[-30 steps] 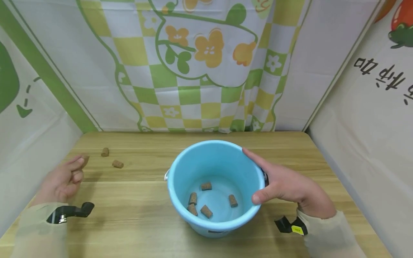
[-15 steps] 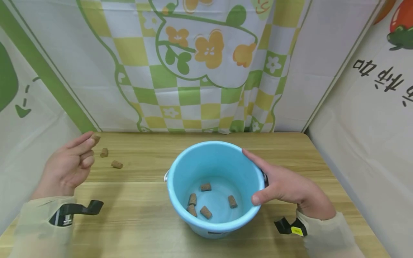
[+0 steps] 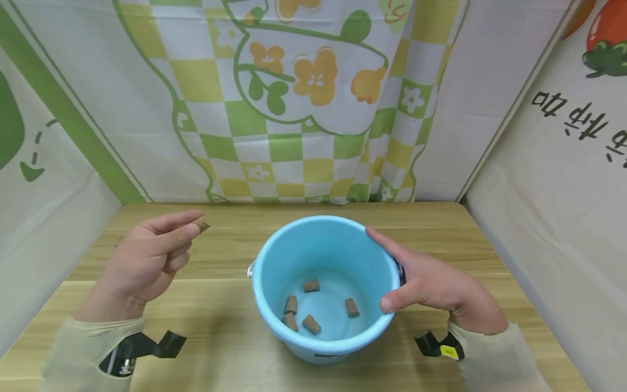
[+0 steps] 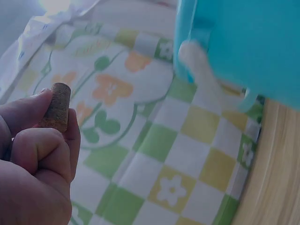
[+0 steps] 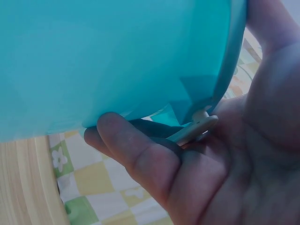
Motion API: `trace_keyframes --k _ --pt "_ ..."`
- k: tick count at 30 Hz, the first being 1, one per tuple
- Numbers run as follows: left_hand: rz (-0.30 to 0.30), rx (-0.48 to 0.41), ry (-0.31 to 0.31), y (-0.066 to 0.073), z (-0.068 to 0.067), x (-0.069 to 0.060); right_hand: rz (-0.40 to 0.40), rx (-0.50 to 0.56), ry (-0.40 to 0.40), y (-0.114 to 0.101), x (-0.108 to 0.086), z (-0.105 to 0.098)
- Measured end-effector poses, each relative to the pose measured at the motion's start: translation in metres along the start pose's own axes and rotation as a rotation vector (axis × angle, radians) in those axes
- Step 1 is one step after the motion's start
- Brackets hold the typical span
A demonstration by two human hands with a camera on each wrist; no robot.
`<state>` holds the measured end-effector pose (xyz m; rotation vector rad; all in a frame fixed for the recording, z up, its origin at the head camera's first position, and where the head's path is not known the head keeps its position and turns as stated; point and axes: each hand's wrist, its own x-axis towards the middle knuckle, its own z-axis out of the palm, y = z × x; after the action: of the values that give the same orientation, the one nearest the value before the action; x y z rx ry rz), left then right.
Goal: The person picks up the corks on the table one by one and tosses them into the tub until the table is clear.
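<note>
Pinched between the thumb and index finger of my left hand (image 3: 147,258) is a small brown cork (image 3: 201,224), held above the table left of the bucket. The left wrist view shows the cork (image 4: 58,105) tilted slightly, its far side covered by fingers. A light blue bucket (image 3: 338,345) stands upright with several corks (image 3: 311,324) on its floor. My right hand (image 3: 436,283) grips the bucket's right rim, thumb over the edge inside. In the right wrist view, curled fingers (image 5: 136,145) lie against the outer wall near the handle's end (image 5: 197,129).
A wooden table (image 3: 220,310) carries the bucket. Behind it hangs a checked, flowered curtain (image 3: 303,147), and pale printed sheets (image 3: 553,218) close off the sides. A white handle end (image 3: 251,269) sticks out at the bucket's left.
My left hand has moved right and nearer the bucket, still pinching the cork. The two corks seen on the table at the left are now hidden behind it. My right hand stays put.
</note>
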<state>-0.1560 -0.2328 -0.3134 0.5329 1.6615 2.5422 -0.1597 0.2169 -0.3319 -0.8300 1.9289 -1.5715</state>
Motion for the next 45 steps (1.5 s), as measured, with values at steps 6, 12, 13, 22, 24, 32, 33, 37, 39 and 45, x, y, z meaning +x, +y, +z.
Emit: trace_keyframes --k 6,12,13,22,24,32,33,37,39,45 --pt "-0.064 0.215 0.006 -0.004 0.038 0.0 -0.002 0.011 -0.004 0.0 0.001 0.001" --pt "-0.163 0.596 0.011 -0.007 0.066 0.004 -0.006 0.022 -0.014 0.001 0.001 0.0" --pt "-0.167 0.62 0.006 -0.008 0.069 0.006 -0.007 0.02 -0.012 0.001 0.001 0.0" --pt "-0.17 0.658 -0.069 -0.019 0.087 0.01 -0.012 0.024 -0.01 0.002 0.001 0.0" --pt "-0.164 0.665 -0.083 -0.021 0.089 0.01 -0.01 0.02 -0.005 0.002 0.001 0.0" --pt "-0.165 0.668 -0.097 -0.024 0.095 0.012 -0.005 0.012 -0.001 0.002 0.001 0.0" --pt "-0.163 0.673 -0.098 -0.024 0.095 0.012 -0.005 0.015 -0.003 0.002 0.001 0.0" --pt "-0.162 0.67 -0.107 -0.024 0.097 0.012 -0.003 0.02 -0.007 0.002 0.001 0.0" --pt "-0.162 0.665 -0.114 -0.024 0.098 0.012 0.0 0.02 -0.004 0.002 0.001 0.0" --pt "-0.185 0.666 -0.125 -0.025 0.101 0.012 0.002 0.023 0.0 0.003 0.001 0.0"
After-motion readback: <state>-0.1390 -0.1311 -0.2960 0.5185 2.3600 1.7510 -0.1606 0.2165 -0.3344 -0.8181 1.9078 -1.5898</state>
